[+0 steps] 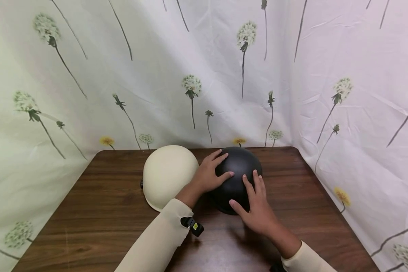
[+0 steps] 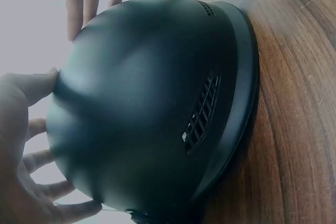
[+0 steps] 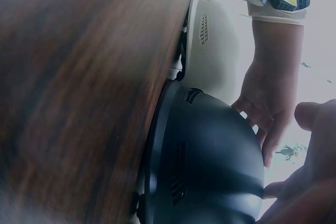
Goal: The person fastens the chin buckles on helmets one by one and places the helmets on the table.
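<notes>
A black helmet (image 1: pixel 239 162) rests dome up on the wooden table, its rim down. My left hand (image 1: pixel 209 174) lies over its upper left side with the fingers spread, fingertips on the shell. From the near right, my right hand (image 1: pixel 261 211) reaches over the same helmet, fingers apart and thumb toward its front. Mesh vents (image 2: pixel 202 114) show on the side of the shell in the left wrist view. Directly left of it sits a cream helmet (image 1: pixel 170 172), dome up too, partly behind my left forearm.
The brown wooden table (image 1: pixel 98 211) ends at a straight back edge just behind both helmets. White cloth (image 1: pixel 156 75) printed with dandelions hangs around its back and sides. A black strap device (image 1: pixel 192 225) is on my left wrist.
</notes>
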Action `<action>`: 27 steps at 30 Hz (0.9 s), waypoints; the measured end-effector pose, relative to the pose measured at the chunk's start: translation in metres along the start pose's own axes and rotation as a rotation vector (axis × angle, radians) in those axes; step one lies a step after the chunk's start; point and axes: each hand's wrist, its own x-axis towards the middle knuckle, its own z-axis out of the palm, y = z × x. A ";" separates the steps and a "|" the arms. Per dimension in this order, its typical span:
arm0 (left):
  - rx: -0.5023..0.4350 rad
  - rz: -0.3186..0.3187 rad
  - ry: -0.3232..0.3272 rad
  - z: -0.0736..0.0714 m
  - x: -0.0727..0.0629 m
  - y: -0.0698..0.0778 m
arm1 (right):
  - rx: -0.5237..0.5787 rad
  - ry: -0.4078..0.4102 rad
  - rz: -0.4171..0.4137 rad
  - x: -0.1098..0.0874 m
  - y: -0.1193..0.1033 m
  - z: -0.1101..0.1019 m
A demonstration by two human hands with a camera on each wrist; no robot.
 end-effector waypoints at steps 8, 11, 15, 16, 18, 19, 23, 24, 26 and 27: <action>0.015 -0.013 0.044 0.006 -0.011 0.004 | 0.007 -0.011 -0.001 -0.001 0.000 0.000; 0.055 -0.016 0.091 0.007 -0.017 0.009 | -0.003 -0.010 -0.008 -0.001 0.000 0.000; 0.122 0.013 0.175 0.007 -0.032 0.016 | -0.006 -0.010 -0.014 -0.003 0.000 -0.001; 0.135 0.028 0.198 0.006 -0.037 0.017 | -0.007 -0.010 -0.014 -0.004 0.000 -0.001; 0.156 0.061 0.236 0.004 -0.046 0.020 | -0.009 -0.007 -0.018 -0.004 0.001 -0.002; 0.166 0.077 0.255 0.002 -0.051 0.021 | -0.007 -0.006 -0.018 -0.005 0.001 -0.003; 0.180 0.138 0.342 -0.009 -0.071 0.018 | -0.014 0.000 -0.030 -0.007 0.004 -0.006; 0.181 0.150 0.366 -0.012 -0.077 0.015 | -0.017 -0.001 -0.032 -0.008 0.005 -0.007; 0.177 0.170 0.406 -0.020 -0.087 0.009 | -0.027 -0.002 -0.036 -0.008 0.006 -0.007; 0.177 0.181 0.426 -0.024 -0.092 0.005 | -0.034 -0.002 -0.033 -0.009 0.006 -0.007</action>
